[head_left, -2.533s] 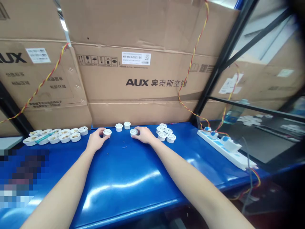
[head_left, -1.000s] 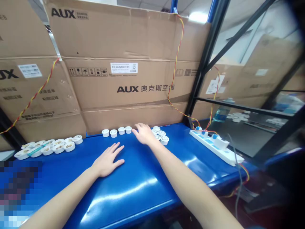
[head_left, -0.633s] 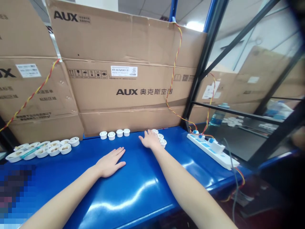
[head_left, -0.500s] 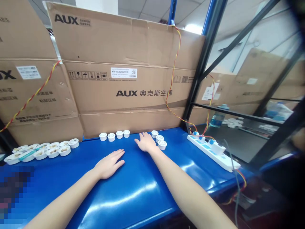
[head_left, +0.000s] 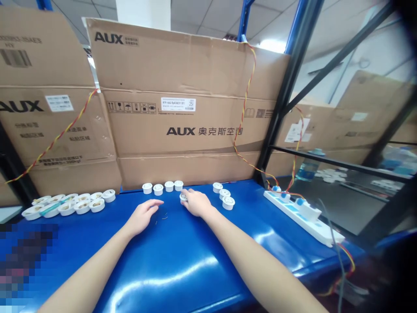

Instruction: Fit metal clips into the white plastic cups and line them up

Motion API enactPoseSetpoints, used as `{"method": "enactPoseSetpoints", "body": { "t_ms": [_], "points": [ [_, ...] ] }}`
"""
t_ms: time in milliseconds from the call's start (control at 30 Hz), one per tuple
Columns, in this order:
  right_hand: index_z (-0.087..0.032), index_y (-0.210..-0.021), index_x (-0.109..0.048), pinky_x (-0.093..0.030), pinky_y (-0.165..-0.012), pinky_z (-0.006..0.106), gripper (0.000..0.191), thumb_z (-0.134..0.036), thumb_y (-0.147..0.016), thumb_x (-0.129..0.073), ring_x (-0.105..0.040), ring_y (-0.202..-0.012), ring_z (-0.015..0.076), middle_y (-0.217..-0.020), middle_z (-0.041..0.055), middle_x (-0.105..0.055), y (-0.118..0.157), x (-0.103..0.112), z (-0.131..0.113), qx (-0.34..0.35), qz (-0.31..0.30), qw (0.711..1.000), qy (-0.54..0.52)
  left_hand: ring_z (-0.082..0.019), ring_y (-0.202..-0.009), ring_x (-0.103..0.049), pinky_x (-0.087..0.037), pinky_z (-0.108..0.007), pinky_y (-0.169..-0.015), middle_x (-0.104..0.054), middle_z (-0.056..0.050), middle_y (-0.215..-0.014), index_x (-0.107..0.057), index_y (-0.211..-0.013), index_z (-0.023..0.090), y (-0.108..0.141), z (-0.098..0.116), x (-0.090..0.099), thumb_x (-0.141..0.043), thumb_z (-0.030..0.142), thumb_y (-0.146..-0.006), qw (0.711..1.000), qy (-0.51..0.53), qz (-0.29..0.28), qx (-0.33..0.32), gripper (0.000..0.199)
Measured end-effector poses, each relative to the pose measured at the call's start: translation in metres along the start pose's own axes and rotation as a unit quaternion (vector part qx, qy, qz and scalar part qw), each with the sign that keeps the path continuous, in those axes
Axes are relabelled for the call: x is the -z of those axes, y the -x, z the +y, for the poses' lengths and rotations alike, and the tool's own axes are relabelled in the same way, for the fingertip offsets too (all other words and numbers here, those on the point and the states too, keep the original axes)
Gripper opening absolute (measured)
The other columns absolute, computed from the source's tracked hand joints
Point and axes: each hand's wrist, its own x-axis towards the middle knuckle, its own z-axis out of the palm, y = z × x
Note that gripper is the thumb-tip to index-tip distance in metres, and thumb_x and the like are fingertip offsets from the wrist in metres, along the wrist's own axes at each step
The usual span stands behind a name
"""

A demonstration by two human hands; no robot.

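My right hand (head_left: 196, 203) is closed round a small round white cup (head_left: 183, 197), whose left side shows past the fingertips. Bare and loosely extended, my left hand (head_left: 142, 218) hovers at or just over the blue tabletop (head_left: 169, 265); its fingers point right and the thumb stands a little apart. Between the hands lie several tiny thin dark pieces (head_left: 164, 216), too small to name. Behind them stands a row of similar white cups (head_left: 158, 189). Three more white cups (head_left: 228, 202) sit to the right of my right hand.
At the left, white oval and round dishes (head_left: 67, 208) with small contents are grouped, a teal tool (head_left: 52, 208) lying across them. A white power strip (head_left: 302, 217) with plugs runs along the right. Cardboard panels (head_left: 195, 156) close off the back; a black rack post (head_left: 276, 113) rises at right.
My right hand has gone from lying flat to gripping a white cup. My left hand has drawn back slightly left, and tiny dark pieces now show on the tabletop. The view has shifted a little.
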Motion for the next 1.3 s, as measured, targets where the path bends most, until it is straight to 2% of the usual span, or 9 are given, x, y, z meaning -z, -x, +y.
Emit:
{"method": "enactPoseSetpoints", "body": {
  "t_ms": [133,267,467,567,667,867,1000,1133,1300],
  "points": [
    [-0.032,-0.136,-0.04,-0.043,-0.089,0.034,0.052,-0.041,-0.086,-0.054,-0.054,-0.114,0.0251,-0.134,0.0066,-0.051,-0.004,-0.002,-0.01,0.104,0.02,0.993,-0.059,-0.024,-0.113,-0.056,-0.043,-0.04,-0.1,-0.062,-0.004,-0.122,-0.061,-0.117,0.025,0.002,-0.002,0.005,-0.046,0.021,-0.08,0.999,-0.039,-0.025,-0.007,0.04],
    [-0.027,-0.138,-0.039,-0.043,-0.09,0.036,0.079,-0.054,-0.07,-0.069,-0.055,-0.113,0.0283,-0.133,0.011,-0.051,-0.005,-0.003,-0.004,0.027,0.033,0.993,-0.106,-0.026,-0.123,-0.049,-0.048,-0.038,-0.095,-0.049,-0.005,-0.138,-0.052,-0.129,0.027,-0.001,-0.003,0.001,-0.05,0.025,-0.08,0.997,-0.062,-0.011,-0.036,0.049],
    [-0.024,-0.119,-0.059,-0.044,-0.087,0.031,0.053,-0.039,-0.07,-0.072,-0.061,-0.103,0.0239,-0.114,0.0052,-0.066,-0.007,-0.013,0.009,0.018,0.011,0.975,-0.222,-0.029,-0.135,-0.034,-0.03,-0.047,-0.11,-0.04,-0.006,-0.147,-0.04,-0.139,0.027,-0.022,-0.008,-0.009,-0.055,0.034,-0.081,0.983,-0.17,-0.036,-0.065,0.061],
    [-0.023,-0.113,-0.061,-0.045,-0.084,0.029,0.049,-0.035,-0.067,-0.074,-0.063,-0.097,0.022,-0.108,0.0035,-0.068,-0.012,-0.019,0.007,0.018,0.016,0.96,-0.279,-0.029,-0.131,-0.041,-0.035,-0.045,-0.106,-0.044,-0.007,-0.144,-0.034,-0.142,0.027,-0.033,-0.008,-0.017,-0.056,0.041,-0.081,0.985,-0.166,-0.018,-0.042,0.067],
    [-0.022,-0.11,-0.061,-0.046,-0.08,0.029,0.047,-0.034,-0.066,-0.075,-0.063,-0.091,0.0202,-0.102,0.0015,-0.068,-0.014,-0.02,0.004,0.025,0.032,0.951,-0.307,-0.027,-0.119,-0.054,-0.041,-0.039,-0.101,-0.057,-0.005,-0.131,-0.048,-0.131,0.025,-0.037,-0.005,-0.019,-0.057,0.041,-0.08,0.989,-0.146,-0.004,-0.035,0.053],
    [-0.024,-0.113,-0.059,-0.042,-0.091,0.029,0.042,-0.015,-0.072,-0.065,-0.054,-0.108,0.0198,-0.119,0.0029,-0.06,-0.007,-0.005,-0.004,0.124,0.098,0.97,-0.185,-0.025,-0.115,-0.055,-0.042,-0.036,-0.099,-0.059,-0.004,-0.128,-0.052,-0.124,0.024,-0.024,-0.002,0.008,-0.057,0.026,-0.079,0.967,-0.231,0.056,-0.089,0.046],
    [-0.026,-0.117,-0.058,-0.041,-0.092,0.03,0.034,-0.015,-0.086,-0.05,-0.048,-0.113,0.0205,-0.124,0.0045,-0.055,-0.004,0.001,-0.016,0.209,0.081,0.972,-0.066,-0.026,-0.119,-0.05,-0.038,-0.039,-0.1,-0.059,-0.006,-0.125,-0.058,-0.119,0.024,-0.01,-0.001,0.027,-0.044,0.015,-0.085,0.91,-0.375,-0.005,-0.177,0.037],
    [-0.025,-0.117,-0.059,-0.041,-0.091,0.029,0.032,-0.016,-0.093,-0.039,-0.048,-0.11,0.0193,-0.122,0.0054,-0.056,-0.005,0.001,-0.024,0.261,0.055,0.964,-0.011,-0.025,-0.115,-0.051,-0.04,-0.039,-0.093,-0.062,-0.007,-0.12,-0.061,-0.115,0.024,-0.004,0.002,0.03,-0.038,0.018,-0.092,0.871,-0.439,-0.055,-0.216,0.033],
    [-0.028,-0.119,-0.058,-0.04,-0.093,0.029,0.032,-0.019,-0.092,-0.043,-0.047,-0.114,0.0199,-0.124,0.0039,-0.056,-0.004,0.002,-0.022,0.22,0.057,0.973,-0.027,-0.025,-0.118,-0.049,-0.038,-0.039,-0.097,-0.062,-0.006,-0.121,-0.061,-0.116,0.026,-0.004,0.005,0.029,-0.04,0.019,-0.09,0.889,-0.404,-0.038,-0.212,0.034]
  ]
}}
